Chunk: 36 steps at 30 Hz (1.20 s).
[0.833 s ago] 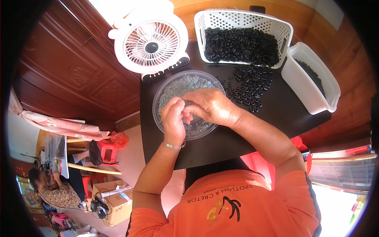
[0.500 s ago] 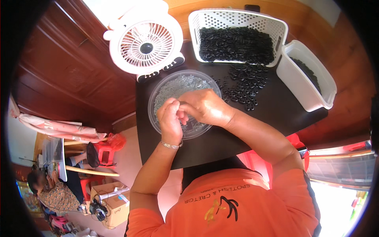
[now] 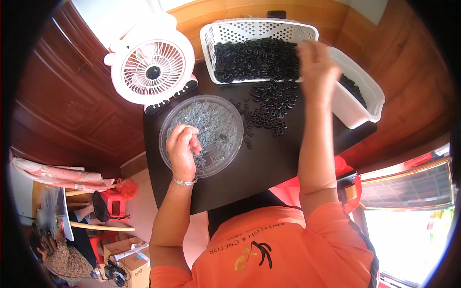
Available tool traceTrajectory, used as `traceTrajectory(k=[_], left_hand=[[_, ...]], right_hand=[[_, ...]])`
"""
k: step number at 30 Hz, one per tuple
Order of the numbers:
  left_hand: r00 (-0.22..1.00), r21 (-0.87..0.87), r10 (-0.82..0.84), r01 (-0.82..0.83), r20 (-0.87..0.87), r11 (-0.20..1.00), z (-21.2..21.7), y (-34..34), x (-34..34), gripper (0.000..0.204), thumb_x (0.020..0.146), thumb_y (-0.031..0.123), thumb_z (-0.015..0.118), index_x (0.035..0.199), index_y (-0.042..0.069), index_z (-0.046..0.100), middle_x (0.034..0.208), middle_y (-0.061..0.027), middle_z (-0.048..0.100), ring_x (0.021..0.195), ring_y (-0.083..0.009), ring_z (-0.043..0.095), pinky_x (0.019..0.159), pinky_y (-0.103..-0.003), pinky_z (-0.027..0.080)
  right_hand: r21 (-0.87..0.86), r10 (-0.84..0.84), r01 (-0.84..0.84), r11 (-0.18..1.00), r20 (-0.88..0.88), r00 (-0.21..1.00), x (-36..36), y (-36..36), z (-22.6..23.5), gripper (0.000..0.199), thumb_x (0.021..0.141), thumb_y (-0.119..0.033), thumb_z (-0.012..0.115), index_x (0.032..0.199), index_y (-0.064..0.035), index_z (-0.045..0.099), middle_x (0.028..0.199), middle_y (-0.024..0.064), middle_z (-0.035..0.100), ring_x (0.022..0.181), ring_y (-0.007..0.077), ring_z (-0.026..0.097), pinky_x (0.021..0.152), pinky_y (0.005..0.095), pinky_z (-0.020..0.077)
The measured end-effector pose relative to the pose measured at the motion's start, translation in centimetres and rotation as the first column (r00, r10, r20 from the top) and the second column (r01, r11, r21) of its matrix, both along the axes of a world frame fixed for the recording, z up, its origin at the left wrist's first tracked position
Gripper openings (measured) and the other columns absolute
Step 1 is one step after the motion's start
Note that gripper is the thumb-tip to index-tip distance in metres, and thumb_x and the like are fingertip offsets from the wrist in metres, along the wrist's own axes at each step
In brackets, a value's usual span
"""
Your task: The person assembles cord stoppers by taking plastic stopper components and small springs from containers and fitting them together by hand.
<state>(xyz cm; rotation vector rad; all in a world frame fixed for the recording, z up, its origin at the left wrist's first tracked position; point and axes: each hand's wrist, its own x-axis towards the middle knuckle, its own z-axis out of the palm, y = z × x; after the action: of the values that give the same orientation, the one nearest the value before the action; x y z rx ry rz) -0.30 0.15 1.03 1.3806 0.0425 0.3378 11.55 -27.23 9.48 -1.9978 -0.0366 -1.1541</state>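
Observation:
My left hand (image 3: 182, 150) hovers over a round clear tub (image 3: 236, 149) of small slender silvery-grey pieces (image 3: 207, 122). Its fingers are curled together, and whatever they hold is too small to make out. My right hand (image 3: 319, 72) is raised at the far right, between a white perforated basket (image 3: 259, 28) and a plain white bin (image 3: 357, 108); motion smears its fingers. Small black oval pieces with holes (image 3: 257, 60) fill much of the basket. More loose black pieces (image 3: 269, 108) spill from its near edge onto the dark table (image 3: 269, 161).
A pink and white fan (image 3: 152, 72) stands at the table's far left, close to the tub. Dark pieces (image 3: 353, 89) lie inside the plain bin. Off to the left, another person (image 3: 67, 254) sits near a cardboard box (image 3: 132, 264) and red stools.
My right hand has left my left hand above the tub and swung far and right to the bins. My left hand stays over the tub. The whole view has shifted slightly.

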Motion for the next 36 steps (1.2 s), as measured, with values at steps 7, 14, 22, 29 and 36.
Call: traceTrajectory(k=[7,14,22,29,36], left_hand=[[0.999,0.015,-0.022,0.022,-0.03,1.0,0.3,-0.1,0.1,0.019,0.087,0.016,0.05,0.077,0.002,0.058,0.058,-0.0008,0.047,0.047,-0.0082,0.045,0.042,-0.02,0.033],[0.999,0.041,-0.01,0.012,-0.04,0.999,0.4,0.3,0.0,0.018,0.087,0.013,0.05,0.075,0.003,0.058,0.058,0.0,0.047,0.046,-0.0071,0.044,0.042,-0.019,0.033],[0.997,0.04,-0.011,0.014,-0.074,0.999,0.7,0.3,0.1,0.017,0.085,0.013,0.051,0.073,0.003,0.058,0.056,0.0005,0.047,0.045,-0.007,0.044,0.042,-0.019,0.032],[0.996,0.023,0.0,0.003,-0.09,1.0,0.9,0.6,0.3,0.016,0.082,0.015,0.053,0.072,0.004,0.058,0.056,0.0004,0.047,0.045,-0.0075,0.044,0.041,-0.02,0.032],[0.996,0.071,-0.043,0.049,-0.083,0.996,0.5,0.9,0.3,0.019,0.086,0.015,0.048,0.077,0.002,0.057,0.058,-0.0013,0.048,0.045,-0.009,0.046,0.041,-0.02,0.034]], right_hand=[[-0.215,-0.411,0.5,0.839,0.352,0.841,2.2,-4.5,-1.6,0.019,0.081,-0.021,0.063,0.093,-0.0072,0.068,0.085,0.0137,0.066,0.081,0.0294,0.064,0.074,0.0379,0.0501],[-0.334,0.414,-0.589,0.736,-0.466,0.782,1.5,2.7,-4.6,0.014,0.073,-0.015,0.064,0.084,-0.0083,0.068,0.081,0.0122,0.066,0.078,0.0301,0.063,0.073,0.0388,0.0496],[-0.55,0.244,-0.584,0.597,-0.569,0.785,3.1,5.5,-8.8,0.015,0.075,-0.012,0.06,0.086,-0.0108,0.07,0.088,0.0124,0.067,0.086,0.0307,0.063,0.076,0.0401,0.0505],[-0.642,0.044,-0.572,0.51,-0.645,0.763,3.7,6.4,-8.6,0.019,0.074,-0.01,0.056,0.087,-0.0068,0.069,0.095,0.0153,0.066,0.097,0.0338,0.06,0.079,0.0411,0.0507],[-0.551,0.047,-0.634,0.543,-0.734,0.677,2.9,7.1,-7.6,0.022,0.068,-0.012,0.058,0.086,-0.0039,0.067,0.091,0.0176,0.066,0.09,0.034,0.062,0.081,0.0413,0.0489]])
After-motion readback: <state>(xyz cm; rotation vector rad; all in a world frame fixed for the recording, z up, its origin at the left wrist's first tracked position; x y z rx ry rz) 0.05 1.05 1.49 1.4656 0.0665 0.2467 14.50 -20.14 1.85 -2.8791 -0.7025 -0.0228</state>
